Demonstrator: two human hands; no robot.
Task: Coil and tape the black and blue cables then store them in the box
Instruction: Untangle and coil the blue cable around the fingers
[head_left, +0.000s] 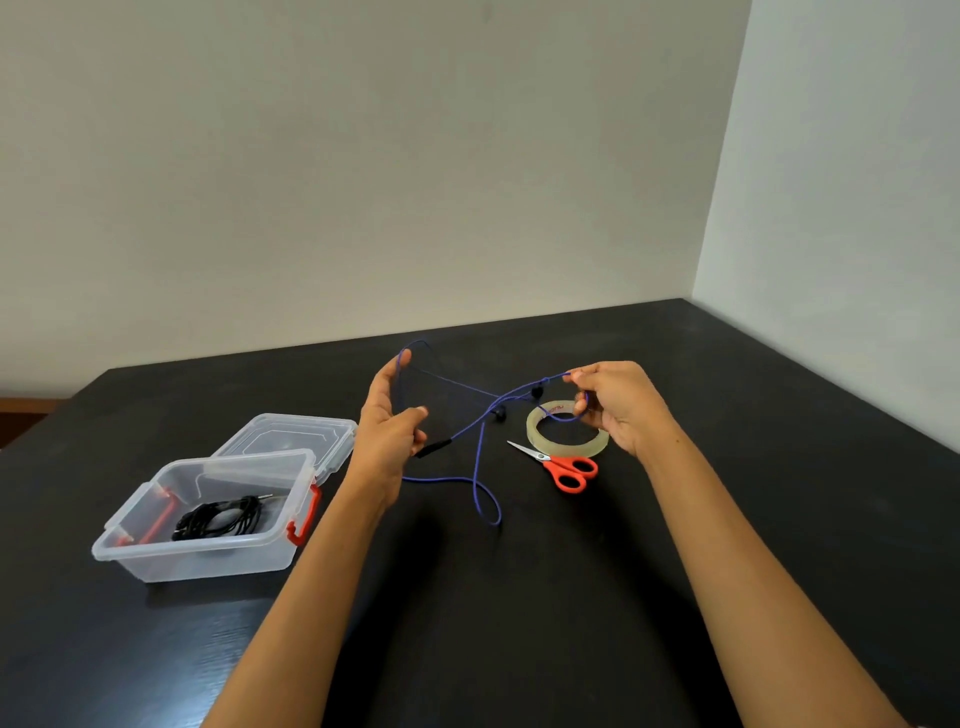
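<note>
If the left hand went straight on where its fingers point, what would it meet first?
Likely nothing: the left hand, holding the blue cable, points up and away toward the wall; depth unclear.

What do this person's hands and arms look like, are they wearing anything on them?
Nothing worn that shows: the left hand and right hand have no gloves, rings or watch, and both forearms are bare, with no sleeves in view down to the frame's edge.
</note>
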